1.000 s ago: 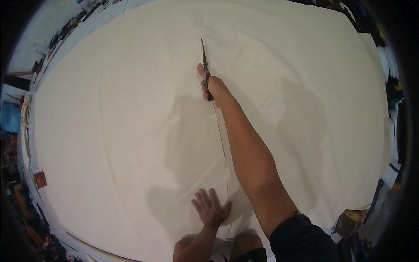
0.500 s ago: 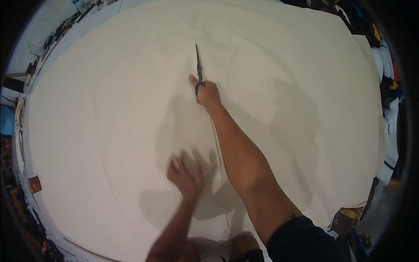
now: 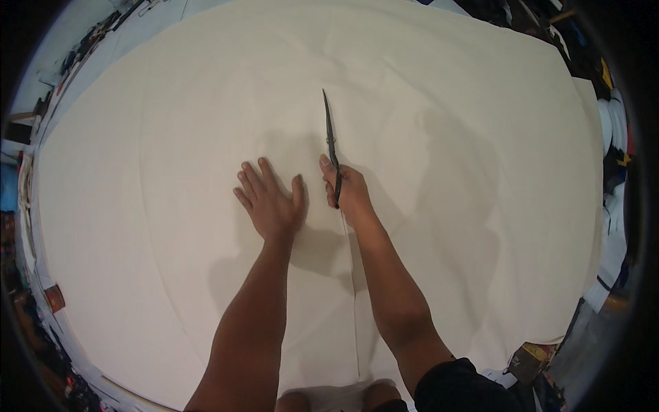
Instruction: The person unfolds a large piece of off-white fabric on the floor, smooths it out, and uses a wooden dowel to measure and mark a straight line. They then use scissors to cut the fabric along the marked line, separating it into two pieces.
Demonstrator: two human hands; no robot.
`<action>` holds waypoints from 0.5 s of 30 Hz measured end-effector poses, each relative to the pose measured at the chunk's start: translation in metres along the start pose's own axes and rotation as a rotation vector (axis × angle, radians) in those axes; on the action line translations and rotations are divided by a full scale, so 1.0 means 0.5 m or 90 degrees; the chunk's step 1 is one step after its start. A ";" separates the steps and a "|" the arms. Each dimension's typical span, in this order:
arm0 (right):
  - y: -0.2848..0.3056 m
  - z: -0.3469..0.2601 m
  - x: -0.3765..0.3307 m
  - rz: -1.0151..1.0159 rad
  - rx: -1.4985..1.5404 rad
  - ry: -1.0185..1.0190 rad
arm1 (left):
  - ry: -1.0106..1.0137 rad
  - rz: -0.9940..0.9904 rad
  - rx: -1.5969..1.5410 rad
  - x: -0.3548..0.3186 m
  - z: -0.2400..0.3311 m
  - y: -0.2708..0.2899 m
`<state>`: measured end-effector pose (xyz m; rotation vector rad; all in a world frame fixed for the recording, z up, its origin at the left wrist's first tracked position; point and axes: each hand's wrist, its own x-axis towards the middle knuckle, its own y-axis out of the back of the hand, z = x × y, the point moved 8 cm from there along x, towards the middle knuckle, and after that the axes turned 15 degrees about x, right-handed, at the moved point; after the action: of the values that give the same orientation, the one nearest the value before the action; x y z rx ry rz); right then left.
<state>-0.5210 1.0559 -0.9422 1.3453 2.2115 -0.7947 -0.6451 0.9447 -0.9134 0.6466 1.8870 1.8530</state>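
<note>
A large sheet of cream fabric (image 3: 192, 103) spreads over the table. My right hand (image 3: 350, 191) is closed round the handles of dark scissors (image 3: 330, 127), whose long blades point away from me. A cut line runs through the fabric from the scissors back toward my body. To the left of the scissors, my left hand (image 3: 272, 206) rests on the fabric with its fingers spread, holding nothing. Whether the scissor blades are apart is hard to make out. Shadows of my arms fall across the cloth.
At the lower right stands a brown box (image 3: 530, 362) by the fabric's edge. White folded material (image 3: 613, 213) lies along the right side. A small reddish-brown object (image 3: 54, 298) sits at the left edge, and mixed clutter lines the far left.
My left hand has moved forward and left and now lies on the fabric beside the scissors. My right hand, with the scissors, appears somewhat nearer to me in the view.
</note>
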 end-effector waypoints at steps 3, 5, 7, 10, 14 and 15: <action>-0.009 -0.038 0.029 0.029 -0.066 0.036 | -0.002 -0.037 0.013 0.004 0.000 -0.004; -0.022 -0.063 0.057 0.020 -0.049 0.002 | 0.001 -0.059 0.013 0.011 0.005 -0.003; -0.031 -0.081 0.074 0.013 -0.038 -0.006 | 0.006 -0.073 0.010 0.011 0.000 -0.008; -0.013 -0.069 0.082 0.012 -0.064 0.016 | 0.009 -0.095 0.002 0.010 0.004 -0.008; -0.011 -0.060 0.084 0.016 -0.074 0.010 | 0.012 -0.119 0.000 0.015 0.001 -0.021; -0.015 -0.062 0.083 0.014 -0.059 -0.005 | 0.010 -0.113 0.003 0.015 -0.002 -0.022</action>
<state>-0.5478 1.1009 -0.9432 1.3168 2.1954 -0.6795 -0.6522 0.9481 -0.9242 0.4511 1.8928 1.7463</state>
